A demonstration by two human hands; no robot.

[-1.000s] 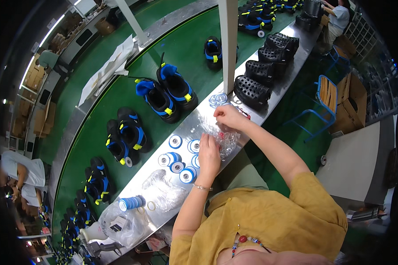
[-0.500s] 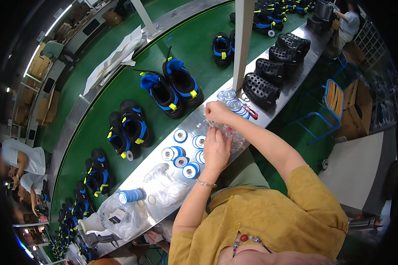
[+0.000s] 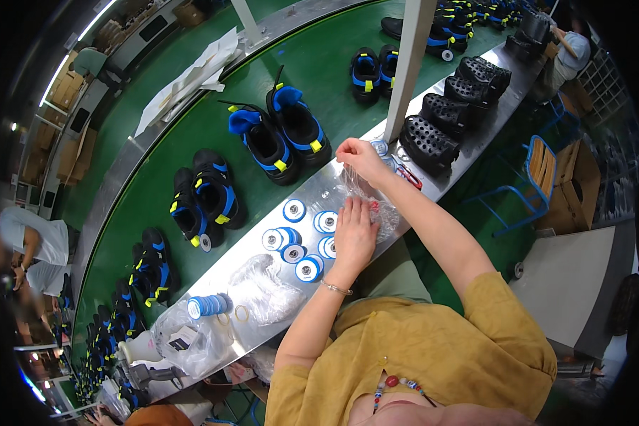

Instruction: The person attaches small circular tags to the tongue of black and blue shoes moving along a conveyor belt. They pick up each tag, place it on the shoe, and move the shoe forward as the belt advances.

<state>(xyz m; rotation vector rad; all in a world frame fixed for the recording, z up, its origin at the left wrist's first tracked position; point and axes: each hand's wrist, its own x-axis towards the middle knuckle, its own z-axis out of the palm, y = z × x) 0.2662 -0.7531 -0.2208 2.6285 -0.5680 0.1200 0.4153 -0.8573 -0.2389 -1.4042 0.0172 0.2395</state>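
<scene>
My right hand (image 3: 362, 160) pinches the upper end of some clear, thin plastic strands (image 3: 351, 183). They stretch down toward a crumpled clear heap (image 3: 388, 216) with small red bits in it; their exact kind is hard to make out. Fingers extended, my left hand (image 3: 356, 234) lies flat on the near side of that heap. A bracelet (image 3: 336, 288) circles my left wrist. Round blue-and-white tags (image 3: 309, 268) lie in small stacks to its left. More round tags (image 3: 380, 148) and a red-handled tool (image 3: 409, 177) sit beyond my right hand, partly hidden by it.
Black perforated clogs (image 3: 429, 144) line the metal bench toward the far right. Past the bench, blue-black shoes (image 3: 263, 145) stand on a green conveyor, near a white post (image 3: 407, 67). Clear bags (image 3: 263, 291) and a stacked tag roll (image 3: 209, 305) lie at left. A stool (image 3: 536, 167) stands right.
My right hand's closed fingers have turned and drawn up, and clear strands now show stretched beneath them. My left hand stays on the plastic. The whole view has shifted slightly.
</scene>
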